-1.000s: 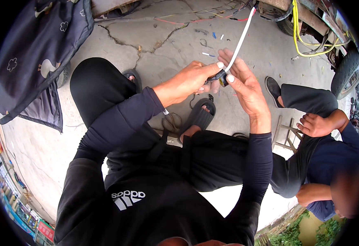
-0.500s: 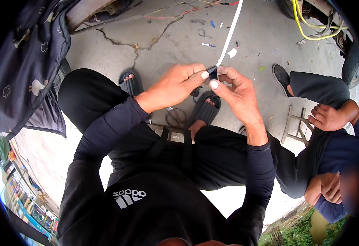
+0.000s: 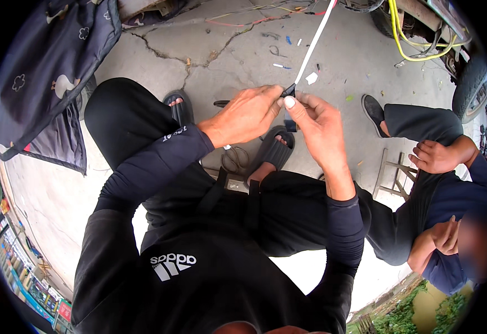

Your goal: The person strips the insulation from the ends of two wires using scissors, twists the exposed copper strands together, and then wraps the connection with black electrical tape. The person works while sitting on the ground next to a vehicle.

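A thin white cable (image 3: 314, 47) comes down from the top of the view to my fingers. Where it meets my hands, its end is wrapped in black tape (image 3: 289, 91). My left hand (image 3: 247, 116) is closed, its thumb and fingertips pinching beside the wrapped end. My right hand (image 3: 320, 131) is closed too, with the thumb pressed against its fingers on the tape. Below the right thumb hangs a loose dark strip (image 3: 291, 121), apparently of the same tape. The fingers hide part of the wrapped end.
Scissors (image 3: 233, 160) lie by my sandals. At right, a person in dark clothes (image 3: 449, 195) sits near a small stool frame (image 3: 394, 172). Yellow cable (image 3: 402, 42) hangs by a wheel (image 3: 471, 92). Scraps (image 3: 311, 78) litter the cracked concrete. A patterned dark cloth (image 3: 46, 83) hangs left.
My right thumb has moved up close to the wrapped end, and a dark strip now hangs below it. The tape sits more tightly around the cable's end. The view has shifted slightly.
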Demonstrator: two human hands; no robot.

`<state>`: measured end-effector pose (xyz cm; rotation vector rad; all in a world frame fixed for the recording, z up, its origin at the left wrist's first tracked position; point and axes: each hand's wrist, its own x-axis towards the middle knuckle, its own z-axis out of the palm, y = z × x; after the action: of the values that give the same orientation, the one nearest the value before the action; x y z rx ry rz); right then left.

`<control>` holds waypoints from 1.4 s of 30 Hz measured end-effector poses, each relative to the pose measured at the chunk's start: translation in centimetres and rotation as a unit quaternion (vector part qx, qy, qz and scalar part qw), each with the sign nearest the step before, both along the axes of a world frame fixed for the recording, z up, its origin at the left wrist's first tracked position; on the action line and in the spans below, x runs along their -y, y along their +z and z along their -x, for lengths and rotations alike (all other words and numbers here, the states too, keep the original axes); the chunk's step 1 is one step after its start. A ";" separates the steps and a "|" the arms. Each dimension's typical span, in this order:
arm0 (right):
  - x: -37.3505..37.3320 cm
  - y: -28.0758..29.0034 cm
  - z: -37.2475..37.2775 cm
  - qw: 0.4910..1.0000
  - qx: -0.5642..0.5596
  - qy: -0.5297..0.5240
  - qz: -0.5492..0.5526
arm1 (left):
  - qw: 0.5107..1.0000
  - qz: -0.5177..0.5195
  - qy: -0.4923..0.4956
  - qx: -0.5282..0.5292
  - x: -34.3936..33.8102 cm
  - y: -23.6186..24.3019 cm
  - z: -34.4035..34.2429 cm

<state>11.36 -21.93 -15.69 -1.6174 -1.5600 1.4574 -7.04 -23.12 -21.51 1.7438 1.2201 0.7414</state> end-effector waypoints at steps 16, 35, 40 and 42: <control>-1.4 -2.4 0.2 0.977 -0.189 -0.087 0.047 | 0.989 0.125 -0.046 0.063 0.2 0.3 1.5; -6.2 -4.9 -1.4 0.925 -0.344 0.047 0.153 | 0.829 0.437 0.018 0.349 -3.7 -0.3 0.3; -4.5 -3.6 -1.9 0.936 -0.310 0.062 0.154 | 0.819 0.420 0.023 0.391 -2.5 0.6 -0.5; -3.5 -3.1 -2.3 0.961 -0.246 0.065 0.112 | 0.810 0.394 0.033 0.433 -1.5 1.7 -1.0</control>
<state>13.65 -18.45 -18.77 -1.1455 -1.2649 1.9824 -6.07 -21.61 -19.76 0.5366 0.7444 0.7759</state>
